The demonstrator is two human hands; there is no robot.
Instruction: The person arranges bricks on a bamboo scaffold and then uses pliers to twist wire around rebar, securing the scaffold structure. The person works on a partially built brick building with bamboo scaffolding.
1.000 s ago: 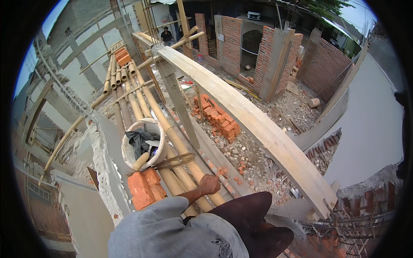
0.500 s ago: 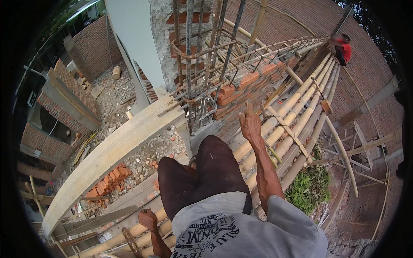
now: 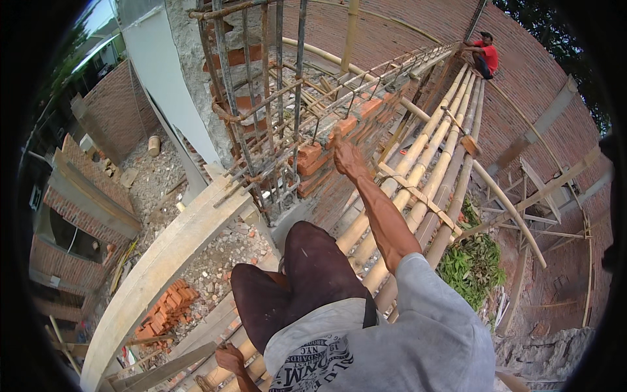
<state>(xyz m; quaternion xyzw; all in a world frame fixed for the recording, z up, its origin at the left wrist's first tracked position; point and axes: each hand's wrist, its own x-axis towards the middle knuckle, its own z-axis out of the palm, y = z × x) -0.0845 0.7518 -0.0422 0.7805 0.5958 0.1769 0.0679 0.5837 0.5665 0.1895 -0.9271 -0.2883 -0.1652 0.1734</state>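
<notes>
My right hand (image 3: 349,160) reaches forward in front of the low brick wall (image 3: 358,145), close to the orange bricks (image 3: 309,155) along its top. Most of its fingers are curled and one points up; I see nothing in them. My left hand (image 3: 230,358) is low beside my thigh, above the bamboo poles (image 3: 215,377). Its fingers are closed, and whatever they may hold is hidden. Rusty rebar (image 3: 266,98) rises upright left of my right hand, tied to a long horizontal rebar cage (image 3: 398,70) above the wall.
A curved concrete beam (image 3: 153,268) bends down at the left, over rubble and a stack of bricks (image 3: 168,307). Lashed bamboo poles (image 3: 428,153) run away to the right. A co-worker in red (image 3: 484,55) crouches at their far end. A hammer (image 3: 469,145) lies on the poles.
The view has turned, so the wall and poles sit further left. My right hand has moved left towards the bricks atop the wall. My left hand stays low beside my thigh.
</notes>
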